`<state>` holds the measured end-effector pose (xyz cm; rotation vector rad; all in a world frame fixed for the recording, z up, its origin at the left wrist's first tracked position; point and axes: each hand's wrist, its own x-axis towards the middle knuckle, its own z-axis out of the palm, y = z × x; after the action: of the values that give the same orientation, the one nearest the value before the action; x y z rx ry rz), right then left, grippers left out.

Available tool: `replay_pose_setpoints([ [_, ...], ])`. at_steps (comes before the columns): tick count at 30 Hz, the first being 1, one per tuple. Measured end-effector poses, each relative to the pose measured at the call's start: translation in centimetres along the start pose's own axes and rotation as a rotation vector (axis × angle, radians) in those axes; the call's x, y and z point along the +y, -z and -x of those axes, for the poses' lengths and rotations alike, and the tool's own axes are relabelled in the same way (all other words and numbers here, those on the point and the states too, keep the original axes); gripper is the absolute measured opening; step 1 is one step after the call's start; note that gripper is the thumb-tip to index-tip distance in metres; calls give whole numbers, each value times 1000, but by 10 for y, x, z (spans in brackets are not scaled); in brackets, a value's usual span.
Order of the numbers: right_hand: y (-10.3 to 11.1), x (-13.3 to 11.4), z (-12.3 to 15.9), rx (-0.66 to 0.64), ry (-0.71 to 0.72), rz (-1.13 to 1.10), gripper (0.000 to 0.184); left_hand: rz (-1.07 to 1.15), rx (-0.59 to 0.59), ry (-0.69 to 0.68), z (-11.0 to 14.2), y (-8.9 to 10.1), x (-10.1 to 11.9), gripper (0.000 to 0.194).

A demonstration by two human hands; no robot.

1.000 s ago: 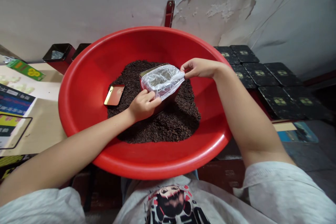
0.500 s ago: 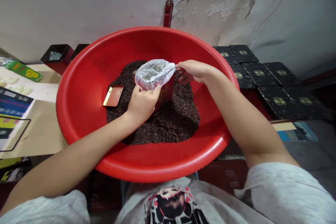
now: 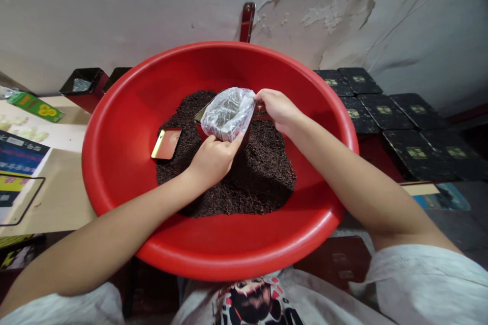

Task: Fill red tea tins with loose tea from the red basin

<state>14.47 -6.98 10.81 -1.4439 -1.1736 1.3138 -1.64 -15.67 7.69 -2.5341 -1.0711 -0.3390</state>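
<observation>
A clear plastic bag (image 3: 229, 109) lines a dark red tin (image 3: 244, 146), its mouth spread wide above the tin's rim. My left hand (image 3: 215, 157) is closed on the near edge of the bag, with the thumb along it. At the bag's right edge, my right hand (image 3: 278, 106) pinches the plastic between thumb and fingers. The tin stands in a heap of dark, loose tea leaves (image 3: 263, 177) inside a big red basin (image 3: 244, 259). On the heap's left side lies a shiny, gold-coloured lid (image 3: 166, 143).
Several black-lidded tins (image 3: 383, 111) stand in rows to the right. At the left, an open dark red tin (image 3: 84, 86) holds some plastic, beside a green box (image 3: 34, 105) on a pale tabletop (image 3: 64, 183). A peeling wall (image 3: 152, 5) rises behind the basin.
The bag's mouth has opened wider and tilts more toward me, showing more of the tin's rim at the left. Both hands keep their hold on the plastic. My view has shifted slightly.
</observation>
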Motion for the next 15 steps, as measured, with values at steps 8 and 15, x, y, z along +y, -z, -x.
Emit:
replay_pose_setpoints([
  [8, 2, 18, -20, -62, 92, 21, 28, -151, 173, -155, 0, -7, 6, 38],
  [15, 5, 29, -30, -216, 163, -46, 38, 10, 36, 11, 4, 3, 7, 36],
])
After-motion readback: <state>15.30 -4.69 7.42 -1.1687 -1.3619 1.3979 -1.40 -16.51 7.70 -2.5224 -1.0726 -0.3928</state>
